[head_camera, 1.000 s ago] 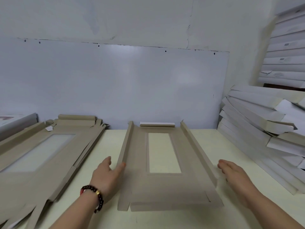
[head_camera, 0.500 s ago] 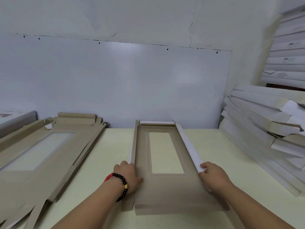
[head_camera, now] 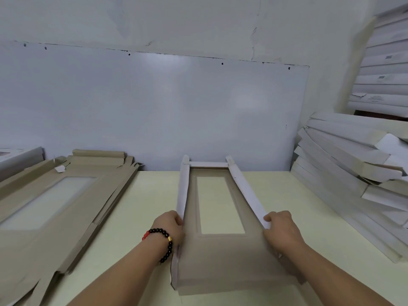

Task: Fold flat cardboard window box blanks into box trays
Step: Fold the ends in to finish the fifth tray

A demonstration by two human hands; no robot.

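Observation:
A brown cardboard window box blank (head_camera: 225,257) lies lengthwise on the pale table in front of me, its rectangular window in the middle. Both long side flaps stand folded up and inward, showing their white outer faces. My left hand (head_camera: 169,228), with a bead bracelet on the wrist, grips the left side flap (head_camera: 182,191) near its front end. My right hand (head_camera: 281,230) grips the right side flap (head_camera: 245,191) the same way. The far end flap (head_camera: 208,164) stands up against the wall.
A stack of flat brown blanks (head_camera: 55,195) lies on the table's left. Folded white boxes (head_camera: 353,164) are piled at the right, with more stacked high behind (head_camera: 384,74). A white panel (head_camera: 154,107) closes the table's back. Bare table (head_camera: 152,206) shows between blank and stack.
Both hands moved in from beside the blank and took hold of its side flaps, folding them from a low outward angle up and over inward.

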